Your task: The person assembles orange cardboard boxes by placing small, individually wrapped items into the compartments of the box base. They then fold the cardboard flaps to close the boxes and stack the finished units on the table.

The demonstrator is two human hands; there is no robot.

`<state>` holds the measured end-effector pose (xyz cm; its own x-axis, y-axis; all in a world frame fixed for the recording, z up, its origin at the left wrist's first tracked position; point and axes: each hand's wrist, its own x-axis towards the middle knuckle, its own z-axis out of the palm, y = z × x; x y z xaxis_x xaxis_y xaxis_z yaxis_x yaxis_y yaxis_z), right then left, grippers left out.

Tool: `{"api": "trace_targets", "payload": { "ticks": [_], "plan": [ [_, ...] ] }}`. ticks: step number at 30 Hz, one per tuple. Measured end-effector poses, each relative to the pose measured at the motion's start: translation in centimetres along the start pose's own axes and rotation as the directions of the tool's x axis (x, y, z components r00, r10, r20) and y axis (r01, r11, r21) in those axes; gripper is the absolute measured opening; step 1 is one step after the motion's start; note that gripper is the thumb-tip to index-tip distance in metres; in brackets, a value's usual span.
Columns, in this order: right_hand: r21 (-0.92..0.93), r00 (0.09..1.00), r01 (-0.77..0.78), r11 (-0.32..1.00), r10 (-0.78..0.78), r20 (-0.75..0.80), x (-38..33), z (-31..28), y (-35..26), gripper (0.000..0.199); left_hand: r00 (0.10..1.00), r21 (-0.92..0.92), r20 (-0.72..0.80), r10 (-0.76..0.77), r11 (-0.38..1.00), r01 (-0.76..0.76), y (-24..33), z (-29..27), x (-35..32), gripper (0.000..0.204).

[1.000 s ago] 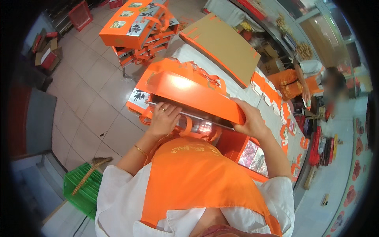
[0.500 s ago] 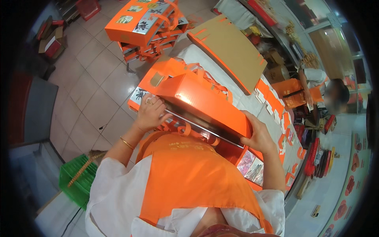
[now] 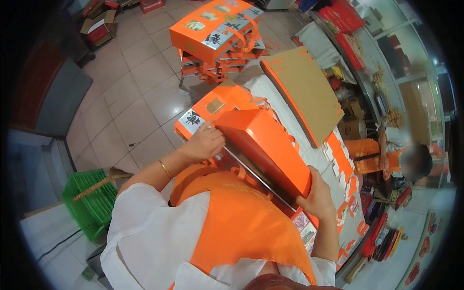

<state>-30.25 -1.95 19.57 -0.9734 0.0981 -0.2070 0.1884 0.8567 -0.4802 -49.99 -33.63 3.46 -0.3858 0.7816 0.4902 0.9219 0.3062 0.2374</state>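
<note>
Right in front of me, an orange gift box (image 3: 280,145) stands long side across my body, one long orange panel raised and folded, its brownish inner face showing. My left hand (image 3: 205,143) is closed at the box's left end, beside a silver corner with black brush lettering; its fingertips are partly hidden. At the other end my right hand (image 3: 318,195) grips the orange panel, thumb on the near side and fingers beyond. Orange ribbon handles (image 3: 273,113) hang along the far side. My orange apron (image 3: 251,227) touches the near edge.
Finished-looking orange boxes (image 3: 212,31) are stacked beyond on the left. A large brown board with orange edges (image 3: 304,92) lies on the white-covered table, near rows of orange-and-white pieces (image 3: 340,159). A green crate (image 3: 89,205) stands at left. Another person (image 3: 386,150) is at the right.
The raised panel has tilted further, so more of its inner face shows. Both hands stay at the box's ends. The whole view has shifted, with surroundings appearing further right.
</note>
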Motion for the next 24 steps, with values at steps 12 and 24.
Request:
{"api": "trace_targets", "payload": {
  "ticks": [12, 24],
  "plan": [
    [-0.013, 0.942, 0.293, 0.956, -0.291, -0.167, 4.5, 2.5, -0.7, 0.074, 0.989, -0.117, -0.115, -0.092, 0.990, 0.079, 0.6, 2.1, -0.9, 0.011],
    [-0.152, 0.991, 0.125, 0.980, -0.130, -0.026, 2.7, -4.3, -3.9, 0.072, 0.977, -0.150, -0.190, -0.101, 0.986, 0.073, 0.3, 2.3, -0.2, 0.017]
  ]
}}
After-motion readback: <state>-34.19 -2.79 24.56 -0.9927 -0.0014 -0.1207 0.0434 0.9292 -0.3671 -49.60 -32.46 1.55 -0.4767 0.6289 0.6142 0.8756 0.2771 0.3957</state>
